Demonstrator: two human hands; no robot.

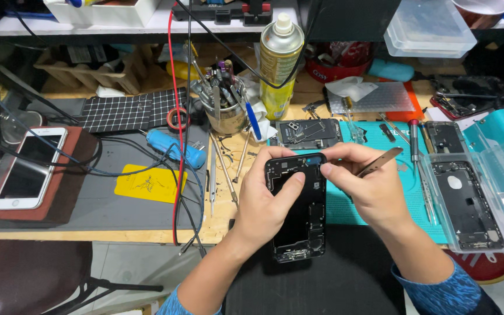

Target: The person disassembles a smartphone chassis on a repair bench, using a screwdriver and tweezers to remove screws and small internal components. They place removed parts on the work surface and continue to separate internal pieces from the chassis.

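Black phone housing (296, 207) stands lengthwise, top away; left hand (263, 201) clamps it, right hand (368, 186) pinches tweezers (380, 162).

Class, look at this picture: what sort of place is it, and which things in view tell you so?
Most likely a phone repair workbench. The left hand holds an opened phone frame, the right hand holds tweezers, and a cup of small tools stands behind.

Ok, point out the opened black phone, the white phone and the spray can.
opened black phone (298, 216), head view, bare inner frame.
white phone (29, 166), head view, dark screen.
spray can (279, 64), head view, yellow body.
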